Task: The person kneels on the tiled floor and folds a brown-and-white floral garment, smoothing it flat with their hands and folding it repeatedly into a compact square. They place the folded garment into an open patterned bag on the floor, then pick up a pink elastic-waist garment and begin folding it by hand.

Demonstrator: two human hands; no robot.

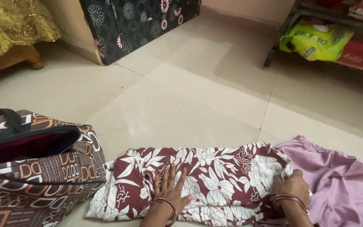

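step: folding maroon floral garment point(206, 180) on tiled floor point(190, 105), just right of patterned bag point(34, 176) | left hand point(171, 191) flat, open, pressing cloth | right hand point(290, 185) pinching garment's right edge, beside mauve cloth point(341, 185) | next, judged: fold needs edge carried over toward bag

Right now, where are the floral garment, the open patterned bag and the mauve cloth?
floral garment point(215, 176): head view, on its middle panel.
open patterned bag point(43, 185): head view, on its front wall.
mauve cloth point(341, 180): head view, on its flat upper part.
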